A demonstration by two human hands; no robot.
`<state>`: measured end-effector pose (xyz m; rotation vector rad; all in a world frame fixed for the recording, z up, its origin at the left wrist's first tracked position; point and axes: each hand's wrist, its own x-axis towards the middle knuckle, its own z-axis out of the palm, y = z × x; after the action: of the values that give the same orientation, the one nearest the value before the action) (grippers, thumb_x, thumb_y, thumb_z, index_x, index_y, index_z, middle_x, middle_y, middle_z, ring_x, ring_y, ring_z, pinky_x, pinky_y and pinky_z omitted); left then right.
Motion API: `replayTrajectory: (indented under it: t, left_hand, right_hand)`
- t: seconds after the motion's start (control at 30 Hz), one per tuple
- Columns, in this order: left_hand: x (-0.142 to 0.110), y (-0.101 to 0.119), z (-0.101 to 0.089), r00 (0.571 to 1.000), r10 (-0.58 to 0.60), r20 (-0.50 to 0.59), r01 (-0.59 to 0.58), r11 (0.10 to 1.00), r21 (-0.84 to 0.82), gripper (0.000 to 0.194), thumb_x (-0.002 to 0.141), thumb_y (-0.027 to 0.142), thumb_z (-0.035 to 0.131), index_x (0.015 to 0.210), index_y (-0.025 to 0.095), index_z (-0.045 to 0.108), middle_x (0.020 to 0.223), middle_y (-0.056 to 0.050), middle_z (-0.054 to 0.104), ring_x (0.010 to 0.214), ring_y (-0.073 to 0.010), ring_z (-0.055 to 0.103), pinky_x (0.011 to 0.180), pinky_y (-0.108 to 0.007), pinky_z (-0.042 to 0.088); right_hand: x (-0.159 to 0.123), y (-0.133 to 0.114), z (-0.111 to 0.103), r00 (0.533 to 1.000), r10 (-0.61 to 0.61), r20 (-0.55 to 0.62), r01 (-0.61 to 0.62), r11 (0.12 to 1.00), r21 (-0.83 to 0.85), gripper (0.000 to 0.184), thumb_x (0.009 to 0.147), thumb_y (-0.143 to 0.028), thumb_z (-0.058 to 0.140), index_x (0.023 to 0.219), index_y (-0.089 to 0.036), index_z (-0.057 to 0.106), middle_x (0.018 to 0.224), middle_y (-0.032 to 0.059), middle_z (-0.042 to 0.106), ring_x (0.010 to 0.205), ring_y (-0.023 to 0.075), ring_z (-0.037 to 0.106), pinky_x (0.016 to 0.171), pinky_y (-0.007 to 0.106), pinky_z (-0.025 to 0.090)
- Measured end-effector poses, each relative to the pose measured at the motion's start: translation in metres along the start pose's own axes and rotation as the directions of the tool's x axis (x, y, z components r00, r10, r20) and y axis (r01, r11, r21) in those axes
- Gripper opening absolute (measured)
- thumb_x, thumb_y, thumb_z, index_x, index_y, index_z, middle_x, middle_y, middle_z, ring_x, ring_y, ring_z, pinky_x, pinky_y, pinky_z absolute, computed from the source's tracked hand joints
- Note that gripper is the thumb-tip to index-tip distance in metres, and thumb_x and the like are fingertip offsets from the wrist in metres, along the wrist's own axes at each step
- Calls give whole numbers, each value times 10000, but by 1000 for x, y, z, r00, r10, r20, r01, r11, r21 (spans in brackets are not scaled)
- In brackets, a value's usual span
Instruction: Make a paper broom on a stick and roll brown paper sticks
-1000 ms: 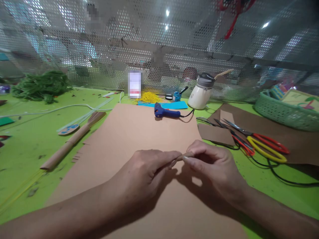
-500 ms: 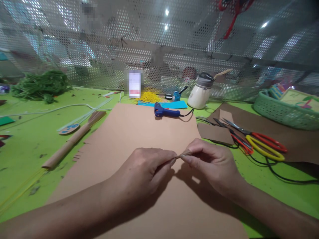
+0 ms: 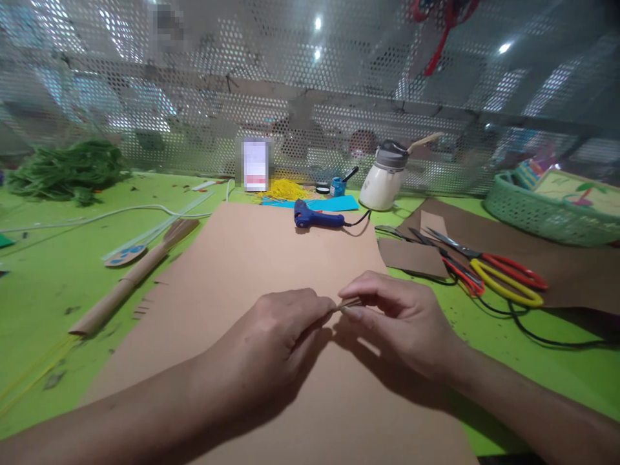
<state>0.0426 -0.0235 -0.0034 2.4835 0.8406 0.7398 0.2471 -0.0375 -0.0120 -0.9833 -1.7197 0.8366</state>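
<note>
Both my hands meet over a large sheet of tan paper (image 3: 271, 258) on the green table. Between my fingertips is a small twisted strip of brown paper (image 3: 349, 303). My left hand (image 3: 285, 329) is closed and pinches the strip's left end, most of which its fingers hide. My right hand (image 3: 404, 316) holds the other end between thumb and forefinger. Beyond them, a blue glue gun (image 3: 320, 216) lies on the far part of the sheet. A rolled brown paper tube (image 3: 135, 278) with a fringed end and yellow strings rests left of the sheet.
Scissors with red and yellow handles (image 3: 508, 274) lie at the right by dark brown paper (image 3: 571, 271). A green basket (image 3: 542, 216) stands behind. A white jar (image 3: 382, 184), a lit phone (image 3: 256, 165) and green raffia (image 3: 68, 168) line the back, before a perforated metal screen (image 3: 194, 116).
The view has shifted slightly, so everything sits a little further left. My right thumb and forefinger have moved closer to my left fingertips along the strip.
</note>
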Motion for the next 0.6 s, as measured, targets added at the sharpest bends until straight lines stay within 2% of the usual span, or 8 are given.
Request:
replayTrajectory:
  t: [0.23, 0.43, 0.6]
  left_hand:
    - [0, -2, 0, 1000, 26, -14, -26, 999, 25, 165, 963, 156, 456, 879, 185, 595, 722, 22, 530, 654, -99, 466, 619, -248, 341]
    - [0, -1, -1, 998, -40, 49, 39, 999, 6, 220, 981, 184, 414, 896, 188, 617, 731, 13, 559, 653, -106, 484, 621, -258, 345]
    - [0, 1, -2, 994, -81, 72, 84, 996, -30, 251, 995, 217, 398, 828, 197, 584, 704, 32, 545, 622, -97, 463, 609, -257, 329]
  right_hand:
    - [1, -3, 1, 996, 93, 16, -93, 995, 25, 47, 818, -180, 675, 830, -183, 720, 722, 9, 664, 635, 121, 587, 564, 241, 477]
    - [1, -4, 0, 999, 42, 12, -42, 998, -46, 64, 819, -167, 675, 806, -190, 734, 726, 22, 697, 641, 139, 621, 575, 260, 500]
    - [2, -3, -1, 1000, -12, 19, 13, 998, -69, 68, 832, -189, 681, 864, -196, 742, 763, 37, 717, 659, 156, 654, 580, 276, 518]
